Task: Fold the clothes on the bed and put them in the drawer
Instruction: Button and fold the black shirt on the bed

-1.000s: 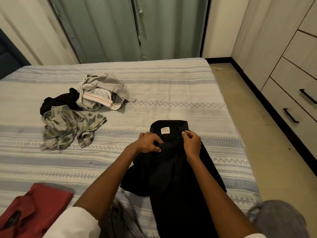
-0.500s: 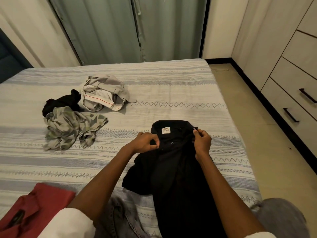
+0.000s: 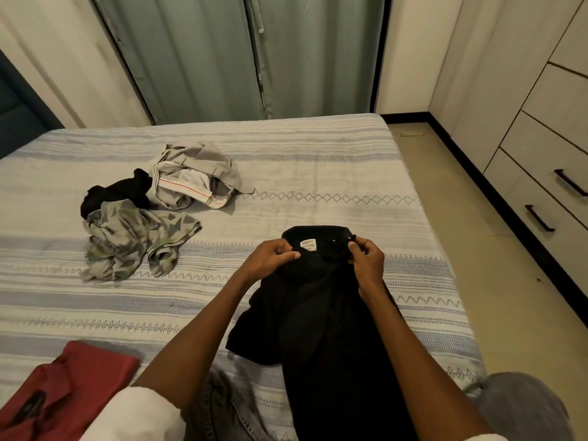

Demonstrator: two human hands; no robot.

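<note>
Along the bottom edge of the frame, a red garment point(image 3: 68, 386) is lying at lower left and a grey denim piece point(image 3: 222, 405) is showing between the forearms. Just above, at lower centre, the black shirt point(image 3: 321, 329) is being spread on the striped bedspread point(image 3: 318, 173), its collar pointing up the frame with a white label point(image 3: 309, 244) showing. The left side of the collar is being pinched by the left hand point(image 3: 270, 257), fingers curled onto the cloth, while the right collar edge is being held between thumb and fingertips of the right hand point(image 3: 366, 261).

The shirt is judged light, limp and prone to bunching, so it is best held at collar and shoulder seams, where the doubled cloth gives firmer purchase.

Further up, at centre left, a camouflage garment point(image 3: 133, 240), a dark item point(image 3: 117, 190) and beige trousers point(image 3: 194, 176) are waiting unfolded in a heap. At the right edge, the drawers point(image 3: 547, 198) are standing closed.
</note>
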